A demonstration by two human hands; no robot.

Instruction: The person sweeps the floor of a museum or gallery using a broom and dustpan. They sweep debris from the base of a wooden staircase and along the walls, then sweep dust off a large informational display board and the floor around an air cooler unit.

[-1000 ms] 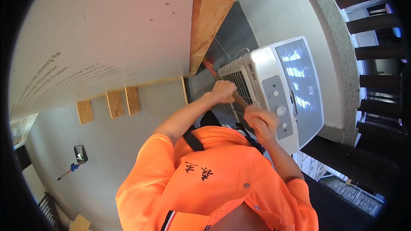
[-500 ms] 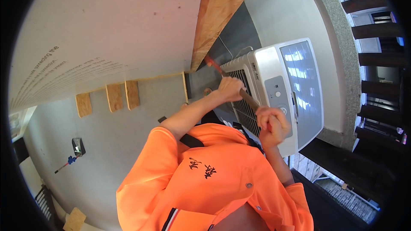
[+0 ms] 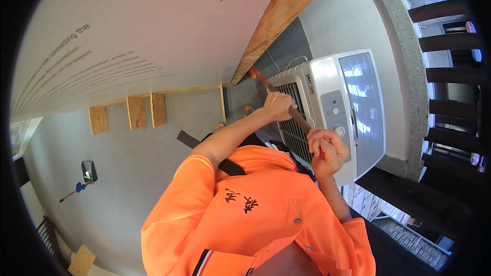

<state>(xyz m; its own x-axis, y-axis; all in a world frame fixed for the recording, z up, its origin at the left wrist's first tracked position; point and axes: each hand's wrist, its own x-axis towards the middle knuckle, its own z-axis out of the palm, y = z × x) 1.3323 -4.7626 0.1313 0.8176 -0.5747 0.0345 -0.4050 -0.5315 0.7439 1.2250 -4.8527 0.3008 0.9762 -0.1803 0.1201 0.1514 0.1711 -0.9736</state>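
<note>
A long brown pole (image 3: 300,118) with a red-orange far part (image 3: 262,78) slants between the white panel and the air cooler. Its far tip is near the floor by the panel's wooden edge, and what it ends in cannot be made out. My left hand (image 3: 279,106) is wrapped round the middle of the pole, beside the cooler's grille. Closer to my chest, my right hand (image 3: 327,152) grips the upper end with curled fingers. The white and grey air cooler (image 3: 319,79) stands just beyond both hands, its control knob close to my right hand.
A large white panel (image 3: 153,25) with printed text and a wooden edge (image 3: 286,13) rises on the left. Wooden feet (image 3: 136,113) stick out beneath it. A dustpan (image 3: 89,170) lies on the grey floor at left. Dark slatted railing (image 3: 452,75) lines the right.
Both hands keep their grip on the pole and have shifted only slightly. The panel's wooden edge appears further right, and a dark strap shows more beside my left arm.
</note>
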